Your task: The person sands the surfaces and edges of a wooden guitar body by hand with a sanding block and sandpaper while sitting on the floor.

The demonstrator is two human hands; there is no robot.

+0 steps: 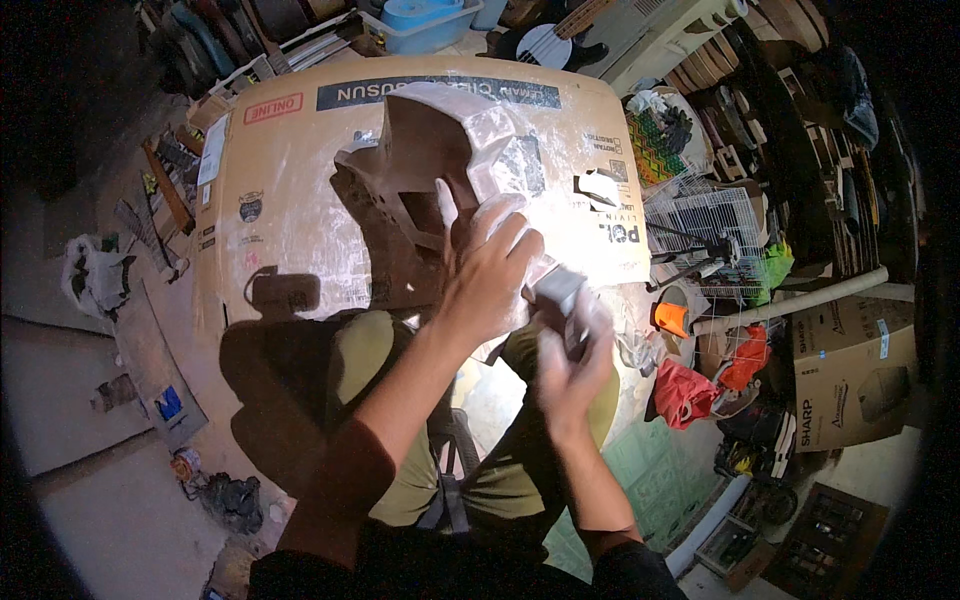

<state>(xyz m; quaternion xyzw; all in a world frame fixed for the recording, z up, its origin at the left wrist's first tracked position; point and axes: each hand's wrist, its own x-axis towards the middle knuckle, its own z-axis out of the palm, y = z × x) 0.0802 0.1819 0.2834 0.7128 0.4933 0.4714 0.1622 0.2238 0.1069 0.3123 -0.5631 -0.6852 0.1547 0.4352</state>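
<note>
Here's the angular brown shell [435,145], tipped at a slant over the near part of the cardboard [290,190], dusty white along its pale rim, and the left hand [490,262] has it: fingers curled over the near end, one finger standing apart from the rest against the brown inner face. That's a one-handed hold on a dusty surface, so a hard push from the other side could well twist the shell loose. And here's the right hand [573,365], blurred, thumb and fingers closing around a grey block [557,288] right beside that end; whether the two touch, I can't tell through the glare. The danger, I'd judge, is the block skidding off the edge and catching the left knuckles, so close are they, or too much pressure chipping a thin rim. Below sit the knees in olive trousers [595,405], with a gap between them; a dropped block could tumble through there. Farther right, a wire rack [705,235] and red cloth [684,393] lie well apart from it all.
</note>
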